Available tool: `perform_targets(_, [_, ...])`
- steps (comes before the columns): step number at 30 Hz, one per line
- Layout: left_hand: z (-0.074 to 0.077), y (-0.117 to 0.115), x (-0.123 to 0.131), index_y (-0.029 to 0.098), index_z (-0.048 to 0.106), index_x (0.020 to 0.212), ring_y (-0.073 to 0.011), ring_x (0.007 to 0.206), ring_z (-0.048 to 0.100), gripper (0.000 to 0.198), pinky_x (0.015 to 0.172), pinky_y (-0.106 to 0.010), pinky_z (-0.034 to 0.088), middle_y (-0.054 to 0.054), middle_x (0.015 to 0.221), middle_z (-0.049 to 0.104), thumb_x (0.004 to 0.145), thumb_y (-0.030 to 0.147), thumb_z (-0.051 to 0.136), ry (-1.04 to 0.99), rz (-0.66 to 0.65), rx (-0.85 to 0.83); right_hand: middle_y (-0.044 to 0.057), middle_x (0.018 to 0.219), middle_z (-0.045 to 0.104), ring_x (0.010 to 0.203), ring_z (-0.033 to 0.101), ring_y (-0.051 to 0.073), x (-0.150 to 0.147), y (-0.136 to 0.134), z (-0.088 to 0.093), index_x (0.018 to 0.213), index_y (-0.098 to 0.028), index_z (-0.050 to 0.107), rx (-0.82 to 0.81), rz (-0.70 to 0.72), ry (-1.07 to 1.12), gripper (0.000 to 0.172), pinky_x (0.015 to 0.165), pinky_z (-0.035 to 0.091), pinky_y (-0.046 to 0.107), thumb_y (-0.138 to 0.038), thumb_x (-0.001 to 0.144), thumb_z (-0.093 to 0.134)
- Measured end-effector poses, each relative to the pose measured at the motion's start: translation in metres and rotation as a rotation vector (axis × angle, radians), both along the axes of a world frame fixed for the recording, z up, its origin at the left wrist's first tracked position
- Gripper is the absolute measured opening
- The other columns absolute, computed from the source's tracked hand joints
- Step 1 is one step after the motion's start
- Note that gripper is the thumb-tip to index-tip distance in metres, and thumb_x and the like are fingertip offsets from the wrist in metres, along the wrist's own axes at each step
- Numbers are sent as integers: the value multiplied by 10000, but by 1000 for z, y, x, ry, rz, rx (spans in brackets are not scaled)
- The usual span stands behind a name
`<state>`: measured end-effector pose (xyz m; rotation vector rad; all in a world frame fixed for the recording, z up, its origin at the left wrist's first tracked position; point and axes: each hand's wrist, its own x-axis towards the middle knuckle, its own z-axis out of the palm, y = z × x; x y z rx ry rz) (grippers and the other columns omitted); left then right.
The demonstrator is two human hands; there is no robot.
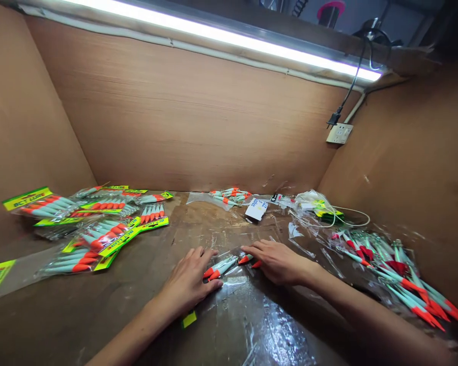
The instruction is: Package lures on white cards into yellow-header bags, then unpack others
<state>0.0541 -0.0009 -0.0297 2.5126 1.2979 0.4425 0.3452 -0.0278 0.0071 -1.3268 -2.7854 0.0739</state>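
In the middle of the worktop lie several fishing lures (224,265), pale blue-white with orange ends, in what looks like a clear plastic bag. My left hand (191,274) is curled round their left side, thumb at the near edge and fingers at the far edge. From the right, my right hand (277,262) closes over the orange tips at the other end; its lower fingers are partly hidden. A small yellow label (189,319) shows below my left wrist, mostly covered by it.
Packed lures with yellow header cards (124,236) are heaped at left. Loose lures (412,284) lie along the right wall. At the back are more lures (231,194), a white box (256,209) and a plastic bundle (315,203). A plug (334,119) hangs by a socket (339,133).
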Motion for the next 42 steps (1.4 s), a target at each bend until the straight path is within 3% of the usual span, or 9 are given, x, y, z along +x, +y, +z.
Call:
perform_targets(4, [-1, -1, -1, 295, 577, 1261, -284, 1038, 548, 523, 868, -376, 442, -72, 1120, 594, 805, 534, 669, -27, -1, -4, 80, 1097, 642, 990, 606, 228, 0, 10, -4, 1439, -259, 420, -6, -20, -71, 616, 816, 431, 304, -103, 851, 514])
perform_targets(11, [-3, 0, -1, 252, 648, 1020, -267, 971, 573, 340, 821, -351, 433, -56, 1025, 626, 762, 461, 720, -64, 58, -33, 67, 1012, 625, 901, 611, 213, 17, 14, -10, 1186, -229, 569, 72, -158, -155, 440, 715, 390, 284, -47, 792, 499])
perform_targets(17, [7, 9, -18, 285, 623, 1082, -250, 927, 633, 292, 709, -303, 428, -12, 897, 687, 799, 353, 653, -60, 109, -143, 58, 1014, 619, 876, 617, 201, 48, 11, -6, 1085, -224, 573, 87, -242, -192, 374, 666, 355, 276, -27, 779, 487])
perform_targets(22, [17, 23, -39, 278, 584, 1218, -294, 1060, 616, 391, 830, -373, 452, -75, 1130, 672, 830, 321, 608, 80, 265, 48, 53, 972, 615, 813, 609, 189, 58, 0, -6, 977, -211, 575, 49, -233, -207, 271, 634, 344, 273, -39, 782, 500])
perform_targets(25, [21, 30, -33, 236, 527, 1320, -293, 1129, 563, 468, 937, -409, 437, -111, 1230, 603, 870, 356, 570, 80, 213, 182, 56, 1018, 615, 869, 611, 192, 58, -6, -6, 1033, -208, 570, 74, -216, -122, 295, 687, 380, 266, -62, 781, 523])
perform_targets(31, [39, 65, 26, 259, 478, 1362, -295, 1157, 547, 528, 941, -397, 450, -106, 1236, 584, 855, 342, 601, 217, -77, 192, 59, 1005, 612, 873, 586, 186, 68, -10, -11, 1027, -207, 597, 151, -209, 134, 299, 728, 421, 272, -20, 827, 475])
perform_targets(37, [44, 119, 124, 256, 464, 1385, -297, 1207, 514, 579, 972, -403, 438, -132, 1308, 535, 828, 155, 588, 197, -87, 276, 60, 943, 622, 862, 598, 207, 74, -17, -9, 958, -226, 586, 240, -237, 640, 118, 759, 489, 329, -153, 924, 501])
perform_targets(40, [49, 135, 166, 232, 581, 1267, -300, 1232, 497, 389, 1012, -433, 410, -139, 1321, 544, 891, 151, 526, 123, -112, 294, 47, 928, 649, 861, 628, 218, 70, -18, -9, 935, -255, 619, 198, -318, 883, 79, 740, 533, 337, -276, 941, 543])
perform_targets(42, [60, 141, 182, 214, 645, 1160, -293, 1217, 509, 275, 1010, -425, 407, -140, 1282, 577, 929, 185, 499, 71, -124, 288, 37, 915, 677, 838, 650, 217, 69, -16, -10, 908, -259, 650, 162, -396, 993, 118, 741, 546, 336, -357, 927, 588])
